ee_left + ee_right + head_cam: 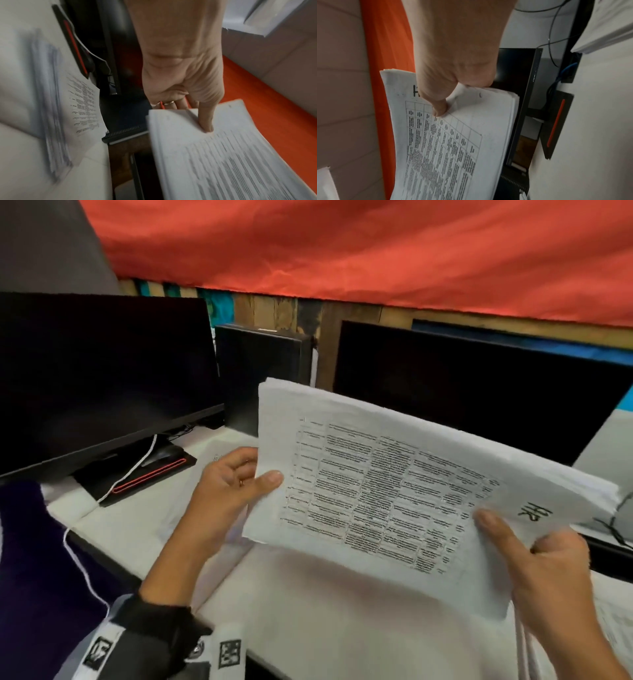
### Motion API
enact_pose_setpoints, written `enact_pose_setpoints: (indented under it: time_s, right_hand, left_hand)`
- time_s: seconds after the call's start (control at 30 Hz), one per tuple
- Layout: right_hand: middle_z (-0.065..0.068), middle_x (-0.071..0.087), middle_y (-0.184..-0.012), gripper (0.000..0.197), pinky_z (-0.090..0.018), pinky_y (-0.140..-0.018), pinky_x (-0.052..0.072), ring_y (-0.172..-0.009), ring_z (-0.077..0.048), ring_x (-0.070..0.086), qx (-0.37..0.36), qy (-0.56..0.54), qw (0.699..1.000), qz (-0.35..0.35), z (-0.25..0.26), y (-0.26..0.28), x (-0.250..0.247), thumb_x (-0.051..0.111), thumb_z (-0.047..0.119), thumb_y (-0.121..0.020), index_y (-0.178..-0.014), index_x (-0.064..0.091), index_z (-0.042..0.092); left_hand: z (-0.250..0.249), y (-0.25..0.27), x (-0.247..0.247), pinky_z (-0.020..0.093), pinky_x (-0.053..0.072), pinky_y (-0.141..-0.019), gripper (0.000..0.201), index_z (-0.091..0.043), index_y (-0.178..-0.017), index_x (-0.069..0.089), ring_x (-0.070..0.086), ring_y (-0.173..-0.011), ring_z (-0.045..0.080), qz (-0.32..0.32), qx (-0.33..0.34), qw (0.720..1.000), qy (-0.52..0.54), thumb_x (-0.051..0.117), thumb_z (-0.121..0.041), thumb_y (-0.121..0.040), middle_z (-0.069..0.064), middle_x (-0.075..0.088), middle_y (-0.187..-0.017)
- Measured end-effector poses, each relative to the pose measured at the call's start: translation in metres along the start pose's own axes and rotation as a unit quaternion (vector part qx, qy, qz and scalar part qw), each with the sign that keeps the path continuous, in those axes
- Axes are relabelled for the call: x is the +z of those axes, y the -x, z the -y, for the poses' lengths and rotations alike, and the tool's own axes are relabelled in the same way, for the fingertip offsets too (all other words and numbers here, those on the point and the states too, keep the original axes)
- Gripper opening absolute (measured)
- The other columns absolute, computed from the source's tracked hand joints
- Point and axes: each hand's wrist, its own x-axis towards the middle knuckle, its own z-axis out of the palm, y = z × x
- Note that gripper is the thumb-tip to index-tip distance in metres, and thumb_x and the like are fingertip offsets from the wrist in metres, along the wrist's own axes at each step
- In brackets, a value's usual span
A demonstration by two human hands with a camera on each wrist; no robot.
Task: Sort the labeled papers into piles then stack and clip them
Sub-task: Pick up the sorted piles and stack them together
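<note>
My left hand (236, 477) pinches the sheaf of papers (394, 487) at its nine o'clock edge, thumb on top, and my right hand (534, 556) pinches the four o'clock corner below the handwritten HR label (535, 512), holding it above the bench (308, 628) so I can read which pile it belongs to.

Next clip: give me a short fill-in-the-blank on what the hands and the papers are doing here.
1. The handwritten label on the top sheet of the held stack of papers reads ____.
2. The stack is held off the desk by ____ hands.
3. The left hand pinches the stack's edge with its ____ on top.
4. The right hand has its grip at the end of the stack that bears the ____.

Missing words: HR; both; thumb; label
</note>
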Motion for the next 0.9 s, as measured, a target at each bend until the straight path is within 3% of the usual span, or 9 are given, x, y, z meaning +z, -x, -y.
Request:
enact_pose_setpoints:
  time_s: [0.1,0.23,0.3,0.43,0.53,0.6,0.63,0.77,0.9]
  right_hand:
    - [0.018,0.081,-0.097,0.020,-0.013,-0.064,0.059,-0.084,-0.003,0.078,0.000,-0.004,1.000,0.014,-0.009,0.001,0.002,0.078,0.016,-0.087,-0.107,0.076,0.021]
    - [0.009,0.083,-0.098,0.026,-0.031,-0.073,0.066,-0.086,-0.010,0.080,0.064,0.008,0.998,0.015,-0.054,0.021,0.007,0.084,0.020,-0.081,-0.106,0.078,0.023]
    - [0.012,0.082,-0.093,0.028,-0.021,-0.072,0.061,-0.083,-0.001,0.077,0.097,0.027,0.995,0.029,-0.075,0.033,0.007,0.087,0.019,-0.081,-0.106,0.076,0.026]
    - [0.018,0.081,-0.097,0.035,-0.028,-0.079,0.059,-0.087,0.001,0.076,0.115,0.055,0.991,0.033,-0.089,0.038,0.004,0.086,0.030,-0.075,-0.108,0.076,0.028]
    - [0.021,0.081,-0.095,0.033,-0.026,-0.075,0.062,-0.087,-0.001,0.077,0.095,0.080,0.990,0.064,-0.070,0.028,0.004,0.083,0.037,-0.075,-0.106,0.077,0.030]
    - [0.023,0.080,-0.093,0.027,-0.017,-0.067,0.061,-0.086,-0.001,0.077,0.050,0.108,0.986,0.120,-0.046,0.019,0.006,0.083,0.036,-0.077,-0.103,0.077,0.034]
    - [0.026,0.079,-0.091,0.024,-0.013,-0.065,0.059,-0.084,0.002,0.076,0.027,0.121,0.981,0.147,-0.032,0.014,0.007,0.083,0.033,-0.078,-0.101,0.077,0.035]
    - [0.019,0.081,-0.088,0.019,-0.015,-0.061,0.059,-0.074,-0.001,0.077,-0.056,0.097,0.982,0.154,0.024,-0.013,-0.006,0.084,0.018,-0.081,-0.097,0.080,0.027]
    - [0.003,0.080,-0.083,0.031,-0.023,-0.071,0.062,-0.071,-0.013,0.075,-0.046,-0.062,0.997,0.030,0.024,-0.025,-0.023,0.085,0.031,-0.077,-0.101,0.071,0.018]
  left_hand:
    - [0.005,0.008,0.013,0.043,0.062,-0.091,0.036,-0.015,-0.122,0.073,0.077,-0.107,0.026,0.027,-0.010,0.999,-0.041,0.078,-0.005,-0.088,0.004,0.079,-0.117]
    - [0.038,0.033,0.024,0.048,0.058,-0.101,0.038,-0.021,-0.123,0.073,0.076,-0.108,0.017,0.053,-0.082,0.990,-0.099,0.084,-0.019,-0.086,-0.004,0.079,-0.116]
    - [0.048,0.042,0.023,0.046,0.057,-0.104,0.042,-0.021,-0.124,0.073,0.075,-0.109,0.014,0.077,-0.102,0.984,-0.127,0.085,-0.019,-0.084,-0.005,0.079,-0.116]
    - [0.022,0.029,0.015,0.035,0.061,-0.093,0.063,-0.035,-0.130,0.062,0.072,-0.111,0.014,0.010,-0.009,0.979,-0.205,0.092,-0.025,-0.076,-0.010,0.076,-0.115]
    - [-0.023,0.016,0.036,0.033,0.041,-0.111,0.091,-0.046,-0.146,0.045,0.053,-0.130,0.005,0.042,0.173,0.854,-0.488,0.094,-0.049,-0.069,-0.023,0.060,-0.137]
    - [-0.043,0.011,0.067,0.038,0.038,-0.112,0.082,-0.046,-0.145,0.047,0.048,-0.134,0.010,0.136,0.196,0.750,-0.617,0.085,-0.062,-0.073,-0.021,0.056,-0.143]
    - [-0.046,0.005,0.080,0.038,0.044,-0.105,0.065,-0.046,-0.136,0.055,0.054,-0.129,0.011,0.186,0.180,0.734,-0.628,0.082,-0.062,-0.079,-0.021,0.062,-0.134]
    - [-0.044,-0.015,0.081,0.035,0.062,-0.082,0.013,-0.041,-0.101,0.073,0.074,-0.092,0.005,0.283,0.061,0.851,-0.438,0.081,-0.039,-0.091,-0.016,0.077,-0.100]
    - [-0.028,-0.005,0.068,0.032,0.064,-0.084,0.021,-0.025,-0.114,0.076,0.078,-0.093,0.010,0.154,0.017,0.963,-0.219,0.079,-0.026,-0.093,-0.008,0.081,-0.102]
